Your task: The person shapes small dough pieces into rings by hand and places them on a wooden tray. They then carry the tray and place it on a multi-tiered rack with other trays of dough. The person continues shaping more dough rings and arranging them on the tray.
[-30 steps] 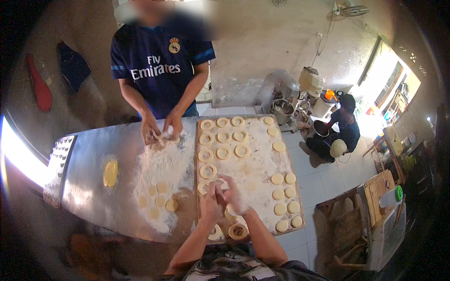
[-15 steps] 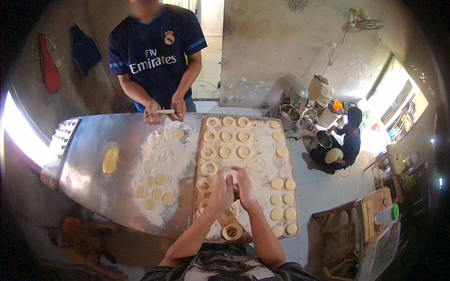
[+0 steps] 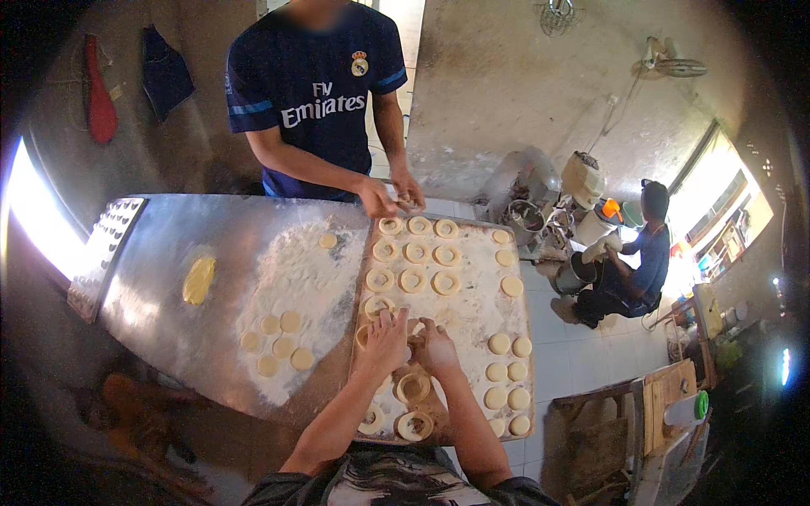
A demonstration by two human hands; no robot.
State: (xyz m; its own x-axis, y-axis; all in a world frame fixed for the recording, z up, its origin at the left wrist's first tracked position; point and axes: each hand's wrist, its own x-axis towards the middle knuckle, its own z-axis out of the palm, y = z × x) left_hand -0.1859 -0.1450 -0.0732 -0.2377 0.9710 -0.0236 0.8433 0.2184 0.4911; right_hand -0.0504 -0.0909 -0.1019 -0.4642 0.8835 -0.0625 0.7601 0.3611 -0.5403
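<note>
My left hand [image 3: 386, 339] and my right hand [image 3: 437, 347] are close together, low over a flour-dusted board [image 3: 477, 308]. Their fingers curl around a piece of dough [image 3: 413, 327]; most of it is hidden, so its shape cannot be told. Rows of dough rings [image 3: 447, 282] lie beyond and to the left of my hands. Nearer me are another dough ring [image 3: 413, 388] and one close to the front edge [image 3: 414, 426]. Several flat dough rounds [image 3: 499, 343] line the board's right side.
Left of the board, a metal table [image 3: 160, 287] bears flour, several dough rounds [image 3: 284, 347] and a yellow smear of fat [image 3: 199, 280]. A co-worker [image 3: 325, 110] stands across the table, hands at the board's far edge. Another person [image 3: 645, 261] crouches by a pot [image 3: 578, 274].
My hands have parted slightly and come down toward the board. The co-worker's hands have moved right, to the board's far edge. The crouching person has lifted a pale item over the pot.
</note>
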